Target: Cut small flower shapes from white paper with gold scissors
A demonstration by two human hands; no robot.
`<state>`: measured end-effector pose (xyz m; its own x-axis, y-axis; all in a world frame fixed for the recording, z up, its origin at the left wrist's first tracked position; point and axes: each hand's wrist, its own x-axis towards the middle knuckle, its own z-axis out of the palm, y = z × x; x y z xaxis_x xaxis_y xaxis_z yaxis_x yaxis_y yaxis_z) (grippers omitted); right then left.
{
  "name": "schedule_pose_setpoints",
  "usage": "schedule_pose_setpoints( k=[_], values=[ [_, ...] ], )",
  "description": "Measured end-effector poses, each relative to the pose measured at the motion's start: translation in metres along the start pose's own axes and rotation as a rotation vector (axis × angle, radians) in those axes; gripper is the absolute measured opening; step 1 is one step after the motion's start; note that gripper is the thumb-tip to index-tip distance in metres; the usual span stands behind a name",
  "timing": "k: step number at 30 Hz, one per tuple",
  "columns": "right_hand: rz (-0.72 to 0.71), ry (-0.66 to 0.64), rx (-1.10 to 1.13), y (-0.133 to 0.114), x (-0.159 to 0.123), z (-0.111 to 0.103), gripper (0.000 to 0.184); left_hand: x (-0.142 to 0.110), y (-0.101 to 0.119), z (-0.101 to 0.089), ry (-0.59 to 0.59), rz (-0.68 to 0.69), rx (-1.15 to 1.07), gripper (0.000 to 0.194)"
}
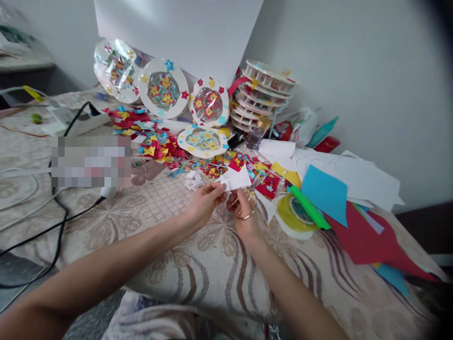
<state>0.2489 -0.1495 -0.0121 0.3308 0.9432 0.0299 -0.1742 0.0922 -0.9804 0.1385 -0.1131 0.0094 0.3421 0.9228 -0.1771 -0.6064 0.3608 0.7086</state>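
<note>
Near the middle of the table, my left hand (207, 203) pinches a small piece of white paper (236, 179) by its lower left corner. My right hand (245, 212) is closed on a pair of scissors (246, 215) with gold-coloured handles. The blades point up and right beside the paper; whether they touch it I cannot tell. White paper scraps (194, 180) lie just left of the paper. Behind both hands spread many tiny red, yellow and blue cut-outs (215, 167). A red paper piece (269, 185) lies to the right of the scissors.
Round white star-decorated frames (143, 87) lean at the back, beside a stack of white rings (267, 78). On the right are blue foam sheets (325, 193), red sheets (371, 236), a tape roll (300, 210) and a green cutter (308, 207). Black cables (63, 222) cross the left side.
</note>
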Motion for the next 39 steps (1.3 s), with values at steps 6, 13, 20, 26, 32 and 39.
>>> schedule_pose_setpoints(
  k=[6,13,20,26,32,39],
  values=[
    [0.047,-0.260,-0.192,-0.008,-0.008,-0.018,0.043,0.011,0.024,-0.008,0.047,0.123,-0.029,0.023],
    [-0.004,-0.397,-0.503,-0.028,-0.019,-0.015,0.041,0.010,0.025,-0.008,0.042,0.140,-0.003,0.027],
    [-0.057,-0.397,-0.584,-0.028,-0.019,-0.011,0.037,0.004,0.020,-0.004,0.013,0.141,0.016,0.027],
    [-0.074,-0.405,-0.601,-0.026,-0.019,-0.012,0.037,0.002,0.014,-0.003,-0.017,0.073,-0.003,0.026],
    [-0.054,-0.404,-0.582,-0.026,-0.018,-0.011,0.040,0.003,0.013,-0.004,-0.024,0.058,-0.013,0.027],
    [-0.033,-0.423,-0.581,-0.028,-0.020,-0.011,0.047,0.002,0.014,-0.003,-0.040,0.058,0.006,0.024]
  ],
)
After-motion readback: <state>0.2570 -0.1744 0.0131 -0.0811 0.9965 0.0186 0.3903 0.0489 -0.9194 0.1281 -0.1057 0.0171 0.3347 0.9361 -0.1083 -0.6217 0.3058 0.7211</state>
